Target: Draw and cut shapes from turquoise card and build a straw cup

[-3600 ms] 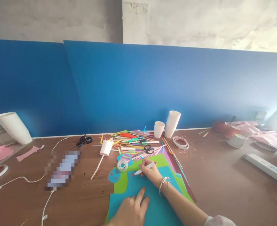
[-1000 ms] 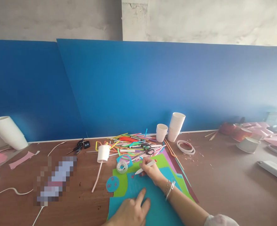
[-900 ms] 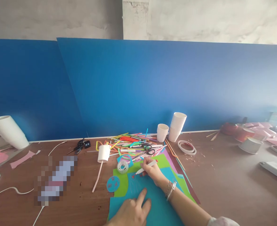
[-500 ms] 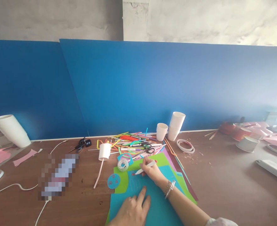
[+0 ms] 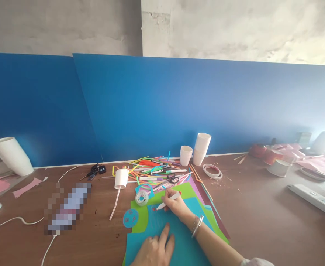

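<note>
Between the fingers of my right hand (image 5: pixel 176 204) is a white marker (image 5: pixel 169 201) with a red end. Its tip is at a small red drawing (image 5: pixel 154 209) near the upper left corner of the blue paper (image 5: pixel 188 240). Faint curved lines run below that drawing. My left hand (image 5: pixel 156 248) rests on the same sheet, two fingers stretched forward, holding nothing. Green paper (image 5: pixel 140 218) lies underneath. Left of the sheets is a blue paper disc (image 5: pixel 130 218) with red drawings, and a clear tape roll (image 5: pixel 141 198) sits just above.
Behind the paper lies a pile of colourful straws (image 5: pixel 148 170), with scissors (image 5: pixel 173 178) on it. A white cup (image 5: pixel 121 179) with a straw stands left. Stacked paper cups (image 5: pixel 201 149) stand at the back. A phone-like blurred object (image 5: pixel 71 208) and power strip (image 5: pixel 314 199) flank the workspace.
The view has shifted slightly, moving most things a little to the left in the picture. My right hand still holds the marker at the red drawing; my left hand stays on the paper.
</note>
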A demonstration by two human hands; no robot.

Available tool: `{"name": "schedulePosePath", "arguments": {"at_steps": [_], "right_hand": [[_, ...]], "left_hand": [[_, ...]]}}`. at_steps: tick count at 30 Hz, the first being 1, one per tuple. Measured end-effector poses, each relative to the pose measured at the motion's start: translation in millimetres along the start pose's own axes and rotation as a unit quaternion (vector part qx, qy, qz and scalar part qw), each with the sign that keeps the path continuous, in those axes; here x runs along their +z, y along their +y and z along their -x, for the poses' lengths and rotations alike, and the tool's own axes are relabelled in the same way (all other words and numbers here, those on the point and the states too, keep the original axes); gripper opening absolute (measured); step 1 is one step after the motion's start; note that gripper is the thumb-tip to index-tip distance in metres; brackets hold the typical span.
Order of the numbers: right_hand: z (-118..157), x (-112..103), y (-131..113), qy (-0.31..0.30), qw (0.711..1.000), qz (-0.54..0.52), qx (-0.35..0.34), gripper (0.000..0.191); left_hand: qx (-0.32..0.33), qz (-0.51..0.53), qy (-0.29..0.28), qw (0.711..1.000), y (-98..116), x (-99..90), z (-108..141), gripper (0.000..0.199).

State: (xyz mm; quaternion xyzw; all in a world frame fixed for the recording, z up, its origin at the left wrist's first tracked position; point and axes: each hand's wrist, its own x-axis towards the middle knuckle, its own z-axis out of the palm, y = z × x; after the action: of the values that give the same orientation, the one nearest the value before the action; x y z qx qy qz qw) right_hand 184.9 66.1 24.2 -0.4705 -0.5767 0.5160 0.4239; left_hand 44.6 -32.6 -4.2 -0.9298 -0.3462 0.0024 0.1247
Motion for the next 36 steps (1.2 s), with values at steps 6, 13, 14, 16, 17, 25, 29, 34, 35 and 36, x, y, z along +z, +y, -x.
{"name": "schedulePosePath", "arguments": {"at_steps": [6,13,14,16,17,25,29,34,35,36], "right_hand": [[6,2,0,0.0,1.0,-0.002,0.005,0.024],[12,2,-1,0.001,1.0,-0.003,0.004,0.021],[13,3,-2,0.001,1.0,-0.003,0.005,0.021],[15,3,-3,0.0,1.0,-0.003,0.006,0.021],[16,4,-3,-0.001,1.0,-0.003,0.007,0.021],[28,7,-5,-0.002,1.0,-0.012,0.007,0.018],[32,9,-4,0.0,1.0,-0.013,0.009,0.018],[35,9,-2,0.003,1.0,-0.015,0.01,0.021],[36,9,-2,0.003,1.0,-0.016,0.009,0.021],[36,10,-2,0.002,1.0,-0.016,0.009,0.02]], "left_hand": [[0.008,-0.034,0.009,0.999,5,1.3,4,0.038],[0.02,-0.049,0.027,0.998,9,2.0,7,0.037],[0.021,-0.047,0.025,0.998,9,0.7,8,0.037],[0.019,-0.044,0.016,0.999,10,-2.8,10,0.038],[0.017,-0.042,0.011,0.999,11,-4.6,11,0.039],[0.007,-0.013,-0.003,1.0,20,-9.9,18,0.04],[-0.022,-0.018,0.015,0.999,27,-15.1,22,0.038],[-0.032,-0.02,0.035,0.999,32,-19.4,26,0.039],[-0.032,-0.022,0.033,0.999,32,-20.1,26,0.04],[-0.031,-0.024,0.03,0.999,33,-20.9,27,0.04]]}}
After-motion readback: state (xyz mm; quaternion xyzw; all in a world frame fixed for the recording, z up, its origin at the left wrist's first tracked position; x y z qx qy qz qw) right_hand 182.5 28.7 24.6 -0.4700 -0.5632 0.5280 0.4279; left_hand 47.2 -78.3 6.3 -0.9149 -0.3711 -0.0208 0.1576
